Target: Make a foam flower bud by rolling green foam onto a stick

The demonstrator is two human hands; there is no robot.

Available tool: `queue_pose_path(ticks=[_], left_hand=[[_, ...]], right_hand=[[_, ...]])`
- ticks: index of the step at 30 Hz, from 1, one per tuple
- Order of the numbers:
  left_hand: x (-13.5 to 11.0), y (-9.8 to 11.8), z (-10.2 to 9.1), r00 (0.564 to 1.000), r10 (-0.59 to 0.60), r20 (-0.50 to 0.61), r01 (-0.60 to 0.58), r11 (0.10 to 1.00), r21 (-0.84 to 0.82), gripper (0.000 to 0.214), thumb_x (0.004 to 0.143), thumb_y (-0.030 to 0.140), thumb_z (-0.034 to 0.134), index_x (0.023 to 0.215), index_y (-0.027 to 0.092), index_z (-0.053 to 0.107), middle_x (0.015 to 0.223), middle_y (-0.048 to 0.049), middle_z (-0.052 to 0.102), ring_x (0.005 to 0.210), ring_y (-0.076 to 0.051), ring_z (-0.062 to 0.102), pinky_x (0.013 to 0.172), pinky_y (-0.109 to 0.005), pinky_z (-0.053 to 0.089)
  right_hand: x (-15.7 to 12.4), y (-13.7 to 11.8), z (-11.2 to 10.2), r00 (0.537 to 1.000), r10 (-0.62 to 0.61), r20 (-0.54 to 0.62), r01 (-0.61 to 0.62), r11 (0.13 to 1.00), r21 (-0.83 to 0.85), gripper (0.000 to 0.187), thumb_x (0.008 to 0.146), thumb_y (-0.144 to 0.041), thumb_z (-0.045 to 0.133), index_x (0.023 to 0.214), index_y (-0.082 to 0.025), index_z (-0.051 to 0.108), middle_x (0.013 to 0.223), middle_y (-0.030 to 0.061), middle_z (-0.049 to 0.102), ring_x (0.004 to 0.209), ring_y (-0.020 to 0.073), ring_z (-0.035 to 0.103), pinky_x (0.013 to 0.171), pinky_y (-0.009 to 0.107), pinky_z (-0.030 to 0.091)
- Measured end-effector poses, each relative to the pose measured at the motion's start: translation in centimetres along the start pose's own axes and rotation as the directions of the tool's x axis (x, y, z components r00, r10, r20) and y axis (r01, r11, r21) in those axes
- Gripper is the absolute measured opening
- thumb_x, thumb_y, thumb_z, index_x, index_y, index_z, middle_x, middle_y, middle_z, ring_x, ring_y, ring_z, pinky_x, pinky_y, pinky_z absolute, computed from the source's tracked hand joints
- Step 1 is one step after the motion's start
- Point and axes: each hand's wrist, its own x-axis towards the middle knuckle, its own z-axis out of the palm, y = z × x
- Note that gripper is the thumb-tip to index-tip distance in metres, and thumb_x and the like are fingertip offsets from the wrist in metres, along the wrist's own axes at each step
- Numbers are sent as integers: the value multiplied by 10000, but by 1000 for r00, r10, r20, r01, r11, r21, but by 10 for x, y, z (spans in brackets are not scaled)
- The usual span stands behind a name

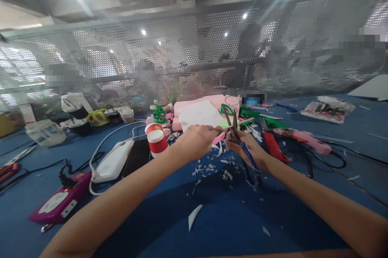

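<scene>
My right hand [247, 145] is closed around a pair of scissors [249, 159] with dark blue handles. Their blades point up and away from me, slightly apart, beside a thin wooden stick [245, 121]. My left hand [198, 139] is a fist with the fingers pinched at the stick's left end. Where exactly the blades meet the stick is too small to tell. Small white paper scraps [209, 168] lie on the blue table below both hands. Behind them are a white paper sheet [197, 114] and pink paper [227, 100].
Left of my hands stand red-and-white paper cups [157, 143], a black phone [137, 158], a white power bank-like block [112, 161] and a purple power strip [62, 197]. To the right lie a red strip [274, 147] and a pink glue gun [312, 141] with its cord. A perforated metal screen [182, 48] rises behind.
</scene>
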Motion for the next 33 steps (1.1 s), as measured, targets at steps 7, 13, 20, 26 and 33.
queue_pose_path(ticks=[7, 13, 20, 26, 33], left_hand=[[2, -1, -7, 998, -51, -29, 51, 999, -9, 386, 790, 115, 386, 1149, 173, 516, 883, -65, 657, 723, -165, 606, 582, -283, 427], [1, 3, -7, 996, -83, -28, 84, 995, 44, 413, 798, 111, 376, 1198, 154, 471, 871, -89, 640, 740, -176, 600, 583, -294, 426], [1, 1, -11, 996, -83, -44, 82, 996, -21, 374, 829, 131, 353, 1173, 178, 492, 898, -66, 652, 759, -163, 604, 624, -283, 440], [4, -4, -7, 991, -91, -93, 69, 974, -217, 340, 832, 132, 350, 1085, 157, 575, 887, -70, 678, 795, -138, 616, 679, -256, 462], [5, -11, -13, 992, -65, -104, 22, 930, -368, 348, 805, 92, 360, 1043, 140, 610, 815, -55, 692, 781, -121, 625, 728, -228, 469]], right_hand=[[-1, -8, -2, 999, -32, -26, 30, 998, -63, 206, 756, -355, 473, 642, -186, 447, 547, 4, 503, 497, 136, 462, 494, 267, 355], [1, -8, -5, 998, -60, -32, 54, 987, -153, 168, 750, -289, 471, 635, -168, 491, 554, 15, 531, 490, 134, 483, 500, 261, 356], [1, -9, -5, 1000, -10, -12, 9, 997, -74, 151, 747, -261, 485, 622, -177, 478, 518, 1, 525, 467, 122, 481, 475, 241, 365], [1, -11, -5, 998, -47, -39, 40, 985, -166, 171, 746, -249, 462, 590, -178, 470, 520, 10, 543, 473, 128, 488, 494, 249, 368], [1, -12, -6, 995, -92, -50, 78, 970, -232, 132, 712, -214, 441, 593, -177, 483, 533, 20, 551, 477, 128, 488, 518, 252, 370]])
